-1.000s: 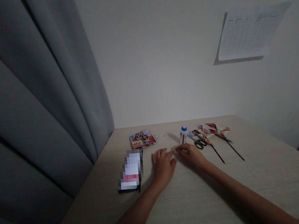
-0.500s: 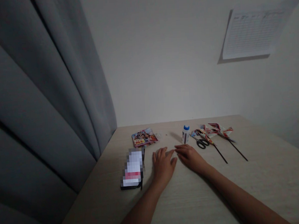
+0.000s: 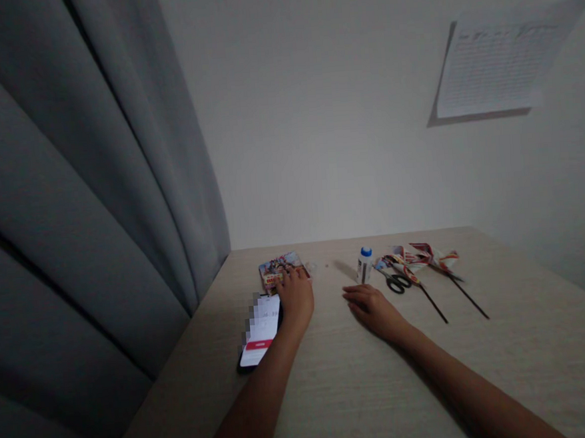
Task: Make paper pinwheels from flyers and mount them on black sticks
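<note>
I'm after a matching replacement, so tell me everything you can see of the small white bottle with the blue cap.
The small white bottle looks like plastic, with a short blue cap on top and dark print on its side, too small to read. It stands upright on the pale wood-grain table, its shadow falling leftward. The right hand lies just in front without gripping it; whether they touch is unclear. The fill level cannot be seen.

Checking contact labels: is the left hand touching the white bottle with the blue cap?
Apart. The head view shows bare tabletop between the left hand and the white bottle.
</note>
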Demonstrator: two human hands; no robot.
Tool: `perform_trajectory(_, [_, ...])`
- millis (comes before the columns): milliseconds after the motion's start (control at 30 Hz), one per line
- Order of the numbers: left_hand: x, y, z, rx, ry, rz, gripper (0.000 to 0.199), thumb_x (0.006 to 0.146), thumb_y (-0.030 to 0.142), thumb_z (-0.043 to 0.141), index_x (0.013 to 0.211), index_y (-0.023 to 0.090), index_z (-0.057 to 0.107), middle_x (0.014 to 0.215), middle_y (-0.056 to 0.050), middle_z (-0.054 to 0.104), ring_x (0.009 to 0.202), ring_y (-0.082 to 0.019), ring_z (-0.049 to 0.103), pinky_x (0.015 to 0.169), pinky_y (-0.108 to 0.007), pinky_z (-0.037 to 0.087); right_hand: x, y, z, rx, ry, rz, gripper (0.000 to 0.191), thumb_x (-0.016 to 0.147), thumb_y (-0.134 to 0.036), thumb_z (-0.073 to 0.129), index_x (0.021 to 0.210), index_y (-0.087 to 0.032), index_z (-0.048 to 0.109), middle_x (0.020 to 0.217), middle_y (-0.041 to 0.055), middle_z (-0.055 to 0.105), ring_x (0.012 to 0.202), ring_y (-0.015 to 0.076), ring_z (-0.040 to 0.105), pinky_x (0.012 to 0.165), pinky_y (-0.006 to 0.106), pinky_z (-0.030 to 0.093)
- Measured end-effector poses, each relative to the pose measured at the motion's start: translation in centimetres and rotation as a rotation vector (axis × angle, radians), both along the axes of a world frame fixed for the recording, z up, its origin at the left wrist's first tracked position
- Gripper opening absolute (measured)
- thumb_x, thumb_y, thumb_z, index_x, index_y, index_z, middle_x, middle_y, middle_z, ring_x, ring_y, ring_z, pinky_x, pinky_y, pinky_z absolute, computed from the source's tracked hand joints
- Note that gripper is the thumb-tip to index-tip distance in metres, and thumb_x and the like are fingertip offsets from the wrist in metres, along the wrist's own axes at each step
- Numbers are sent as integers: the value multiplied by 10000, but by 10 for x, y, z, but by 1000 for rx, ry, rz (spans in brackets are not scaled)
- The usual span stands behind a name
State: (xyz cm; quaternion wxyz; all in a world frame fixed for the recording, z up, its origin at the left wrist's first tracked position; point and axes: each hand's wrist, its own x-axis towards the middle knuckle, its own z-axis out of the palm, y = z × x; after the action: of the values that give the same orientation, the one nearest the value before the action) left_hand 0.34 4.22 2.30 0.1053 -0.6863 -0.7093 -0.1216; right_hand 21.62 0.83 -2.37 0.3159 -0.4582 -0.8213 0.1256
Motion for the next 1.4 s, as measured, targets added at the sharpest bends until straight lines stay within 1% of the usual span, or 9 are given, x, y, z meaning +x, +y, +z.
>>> perform_trajectory(100, [-4,6,-9,-42,1,16,415,961,237,452,1351,153,569,1481,-183,486,1358,-351,432,1111,-588,285,0,-1,1,-2,-3,0,319,905,-217,546,1173,-200,718,1265,110,681,1177,254,609,1046,462,468])
perform_trajectory(267, [-9,5,-16,-49,8,-23,374,953,144,394,1181,190,688,1262,-129,671,1164,-311,586,1094,-589,289,0,0,0,2,2,-2,315,909,-219,543,1170,-196,717,1269,111,679,1173,251,612,1050,459,468])
perform_trajectory(400, [-12,3,-13,-21,9,-31,363,949,134,391,1093,175,721,1130,-131,713,1096,-299,611,1077,-565,297,1,2,-2,3,-2,6,313,903,-220,548,1165,-208,720,1268,106,680,1174,251,615,1046,457,471])
perform_trajectory(667, [-14,3,-10,29,-17,-25,353,955,155,401,1026,201,744,1105,-116,723,1057,-291,625,1038,-524,318,0,-1,2,-8,10,-2,315,904,-211,548,1170,-205,716,1267,105,680,1176,252,610,1048,456,465])
perform_trajectory(833, [-13,1,0,58,-35,-16,361,968,172,386,1041,212,737,1032,-111,739,976,-276,659,1002,-506,345,1,0,-1,-10,13,0,310,896,-216,561,1163,-208,720,1264,105,681,1175,251,611,1051,453,461])
perform_trajectory(1000, [-12,-17,10,83,-35,-43,366,984,193,372,1076,214,726,1051,-105,739,967,-256,667,995,-467,365,2,-1,0,-30,9,7,323,906,-216,544,1182,-196,712,1287,100,669,1193,252,593,1063,449,451])
perform_trajectory(1067, [-10,-28,11,61,-35,-78,349,982,212,396,1024,213,743,1019,-102,744,957,-259,668,988,-463,375,2,-1,1,-39,11,7,326,908,-219,544,1187,-193,710,1289,102,667,1193,252,591,1064,450,450])
perform_trajectory(1267, [-6,-60,1,33,-92,-187,226,947,309,533,952,255,753,1089,-64,735,1078,-263,621,1010,-446,373,2,0,1,-45,17,15,324,901,-230,559,1184,-198,715,1287,109,667,1198,257,590,1067,454,445])
perform_trajectory(1400, [-3,-65,-6,6,-128,-251,266,949,420,526,934,276,750,1031,-42,735,1048,-267,605,987,-444,394,1,0,2,-41,38,22,324,901,-228,557,1182,-205,717,1276,112,674,1186,254,599,1060,459,453])
